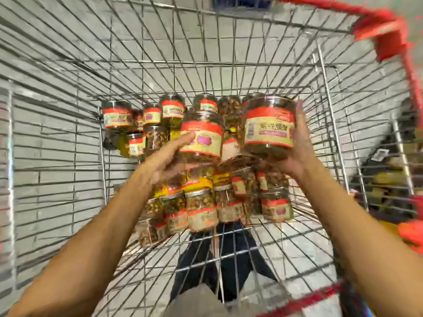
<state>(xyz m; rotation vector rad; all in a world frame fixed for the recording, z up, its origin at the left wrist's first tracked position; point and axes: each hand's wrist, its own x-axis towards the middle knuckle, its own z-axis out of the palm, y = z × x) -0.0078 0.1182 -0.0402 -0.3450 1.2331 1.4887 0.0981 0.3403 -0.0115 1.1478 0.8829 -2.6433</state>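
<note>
Two jars held up over a wire cart [101,170], one to each hand. Both clear-walled, packed with brown bits, each banded by a red-and-cream label. Side by side with a narrow gap between, not touching, at about the same height above the heap below.

Left hand [168,156]: on the left jar [202,138], from its left side. Fingers [184,139] pressed together, lying flat across the label; thumb out of sight. Too smeared by blur to tell whether curled round it.

Right hand [297,147]: cups the right jar [269,124] from its right side and from beneath. Fingers [300,117] together, running up the jar's wall; thumb tucked under the base. Label turned to the camera, one barcode at its left edge.

Down in the cart, many more of the same kind, in two groups. Far bunch [172,108]: about eight, against the far wall, mostly on their sides. Near bunch [201,213]: about seven, lids pointing away from the camera. No exact count possible through the blur and overlap. One yellow pack [180,187] between the groups, below the left jar.

One red trim [389,40] at the cart's top right corner. Two legs [229,259] in dark trousers, seen through the wire bottom. Grey tiled floor [45,145] all around.
</note>
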